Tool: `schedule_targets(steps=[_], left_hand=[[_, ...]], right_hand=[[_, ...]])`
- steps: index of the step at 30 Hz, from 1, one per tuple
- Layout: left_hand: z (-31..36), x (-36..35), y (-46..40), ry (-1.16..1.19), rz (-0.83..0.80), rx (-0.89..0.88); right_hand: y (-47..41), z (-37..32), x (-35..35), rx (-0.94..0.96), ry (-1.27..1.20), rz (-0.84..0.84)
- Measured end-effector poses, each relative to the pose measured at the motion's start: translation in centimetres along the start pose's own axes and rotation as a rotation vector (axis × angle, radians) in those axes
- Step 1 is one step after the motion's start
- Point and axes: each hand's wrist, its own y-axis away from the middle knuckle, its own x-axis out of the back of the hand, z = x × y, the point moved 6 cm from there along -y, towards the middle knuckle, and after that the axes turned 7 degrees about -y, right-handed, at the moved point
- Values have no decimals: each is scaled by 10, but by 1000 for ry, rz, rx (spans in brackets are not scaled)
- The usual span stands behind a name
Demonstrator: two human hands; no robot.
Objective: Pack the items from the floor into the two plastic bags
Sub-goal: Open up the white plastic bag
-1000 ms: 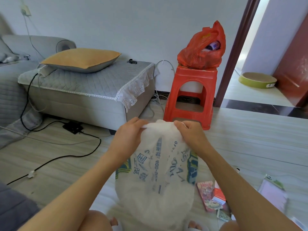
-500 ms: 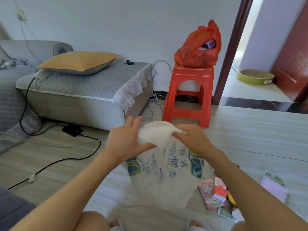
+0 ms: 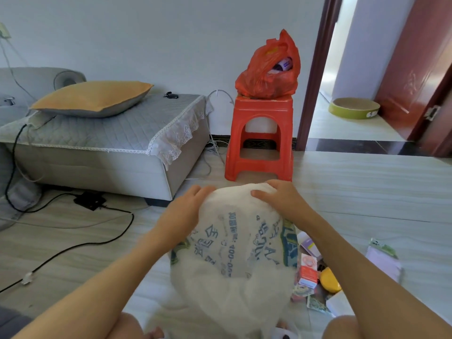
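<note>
The white plastic bag (image 3: pixel 234 260), printed with blue characters and green side panels, hangs puffed out low in the middle of the view, between the person's knees and above the floor (image 3: pixel 367 192). Both hands hold it at its top edge: the left hand (image 3: pixel 186 209) has its fingers over the left side of the top, and the right hand (image 3: pixel 281 199) lies over the right side with fingers spread on the plastic. Whether the mouth is open between them cannot be told, since the top is bunched, and nothing shows what, if anything, is inside.

Just right of the bag, on the near floor, lies a loose heap of items not yet packed: a small orange and white box (image 3: pixel 308 272), a yellow round object (image 3: pixel 330 281), a pale purple box (image 3: pixel 309 248) and some printed packets (image 3: pixel 315 302). Further right lies a flat clear sleeve (image 3: pixel 384 260).

Far behind, a red plastic bag (image 3: pixel 266 72) with goods showing at its mouth sits on a red stool (image 3: pixel 259 140) against the wall. That bag looks filled and set aside, so by my reading roughly half the job is done; the white bag must still be opened and take the heap beside it.

To the left stands a grey sofa (image 3: pixel 97 148) with a yellow cushion (image 3: pixel 93 96), and black cables (image 3: pixel 97 241) run over the floor.
</note>
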Motion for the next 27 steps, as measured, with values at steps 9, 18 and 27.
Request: schedule_targets(steps=[9, 18, 27], left_hand=[[17, -2, -12, -175, 53, -170], [30, -45, -45, 349, -282, 361], [-16, -121, -36, 843, -413, 713]], right_hand=[[9, 20, 34, 71, 313, 19], [19, 53, 84, 150, 506, 313], [-30, 110, 70, -229, 438, 95]])
